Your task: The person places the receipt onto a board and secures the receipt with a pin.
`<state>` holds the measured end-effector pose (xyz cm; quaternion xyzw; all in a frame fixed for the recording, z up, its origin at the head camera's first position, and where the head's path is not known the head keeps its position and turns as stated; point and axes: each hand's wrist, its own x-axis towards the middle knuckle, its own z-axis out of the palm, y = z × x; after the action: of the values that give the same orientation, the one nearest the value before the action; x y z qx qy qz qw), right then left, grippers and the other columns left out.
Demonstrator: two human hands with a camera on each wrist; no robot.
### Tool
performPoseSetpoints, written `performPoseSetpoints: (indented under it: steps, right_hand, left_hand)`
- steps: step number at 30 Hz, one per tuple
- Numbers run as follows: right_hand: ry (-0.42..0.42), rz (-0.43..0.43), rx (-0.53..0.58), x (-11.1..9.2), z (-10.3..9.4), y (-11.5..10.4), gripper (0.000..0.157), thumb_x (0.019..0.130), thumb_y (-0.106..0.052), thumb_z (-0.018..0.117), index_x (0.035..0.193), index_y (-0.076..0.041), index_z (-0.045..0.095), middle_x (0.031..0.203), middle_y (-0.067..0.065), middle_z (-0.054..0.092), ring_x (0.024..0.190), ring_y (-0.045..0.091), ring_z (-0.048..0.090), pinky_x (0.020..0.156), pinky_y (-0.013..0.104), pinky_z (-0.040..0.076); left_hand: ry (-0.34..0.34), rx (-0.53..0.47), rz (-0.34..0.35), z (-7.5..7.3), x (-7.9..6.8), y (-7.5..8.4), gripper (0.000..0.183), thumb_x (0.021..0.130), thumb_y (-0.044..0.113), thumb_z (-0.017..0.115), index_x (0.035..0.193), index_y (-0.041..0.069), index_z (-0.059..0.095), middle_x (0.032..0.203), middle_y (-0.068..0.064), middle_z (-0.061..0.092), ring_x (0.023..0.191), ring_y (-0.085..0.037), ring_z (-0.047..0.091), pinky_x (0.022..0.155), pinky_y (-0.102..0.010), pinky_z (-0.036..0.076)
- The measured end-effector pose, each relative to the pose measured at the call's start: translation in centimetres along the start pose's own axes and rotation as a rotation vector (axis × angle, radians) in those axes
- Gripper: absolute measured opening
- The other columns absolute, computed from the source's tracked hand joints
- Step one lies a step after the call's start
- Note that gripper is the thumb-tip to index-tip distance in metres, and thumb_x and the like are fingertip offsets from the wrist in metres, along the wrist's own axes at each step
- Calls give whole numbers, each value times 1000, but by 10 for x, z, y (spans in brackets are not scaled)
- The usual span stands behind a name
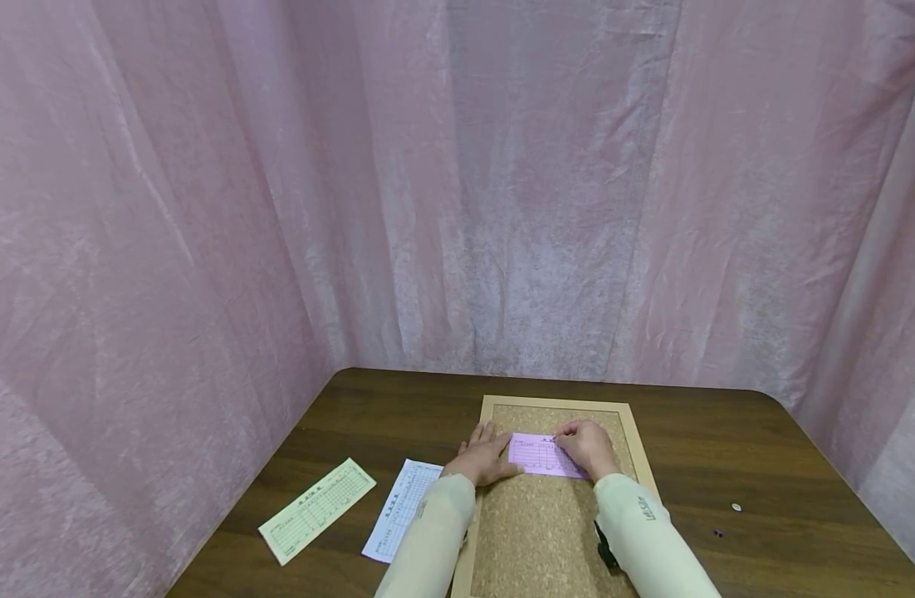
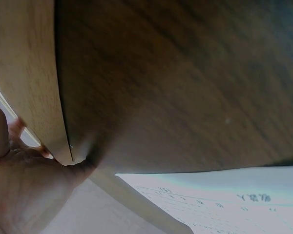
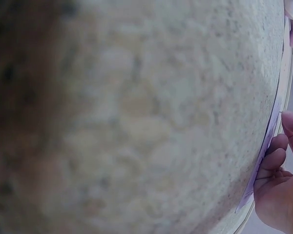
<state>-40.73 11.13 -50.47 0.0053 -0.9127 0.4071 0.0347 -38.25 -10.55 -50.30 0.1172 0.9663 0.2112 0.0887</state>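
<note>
A pink printed slip (image 1: 535, 457) lies crosswise on the upper part of a wood-framed cork board (image 1: 535, 531). My left hand (image 1: 481, 459) rests on the board's left frame with fingers spread, thumb and forefinger at the slip's left edge. In the left wrist view, that hand (image 2: 34, 180) lies over the frame (image 2: 31, 73). My right hand (image 1: 588, 448) is over the slip's right part, thumb and forefinger pinched near its top edge. The right wrist view shows a thin pin point (image 3: 281, 112) sticking out from those fingertips; the pin's head is hidden in the right hand (image 3: 281, 195).
Left of the board, a white printed slip (image 1: 405, 508) and a green printed slip (image 1: 319, 508) lie on the dark wooden table (image 1: 726, 440). To the right are a small white piece (image 1: 736, 507) and a small purple piece (image 1: 718, 532). Pink curtains (image 1: 547, 208) hang behind.
</note>
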Motion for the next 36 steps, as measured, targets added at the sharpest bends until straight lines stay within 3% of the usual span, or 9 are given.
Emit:
performPoseSetpoints:
  steps: [12, 36]
  right_hand:
    - [12, 0, -7, 2, 1, 0, 9, 87, -13, 71, 89, -6, 77, 96, 7, 71, 88, 24, 62, 78, 43, 48]
    - [4, -7, -39, 4, 2, 4, 7, 85, -13, 71, 85, -8, 76, 88, 3, 69, 81, 20, 60, 71, 38, 47]
  left_hand:
    - [1, 1, -3, 1, 1, 0, 74, 92, 53, 64, 153, 19, 41, 164, -15, 16, 151, -34, 9, 114, -61, 19]
    - [3, -13, 11, -2, -2, 1, 73, 93, 50, 65, 153, 16, 40, 163, -18, 15, 150, -36, 9, 113, -63, 18]
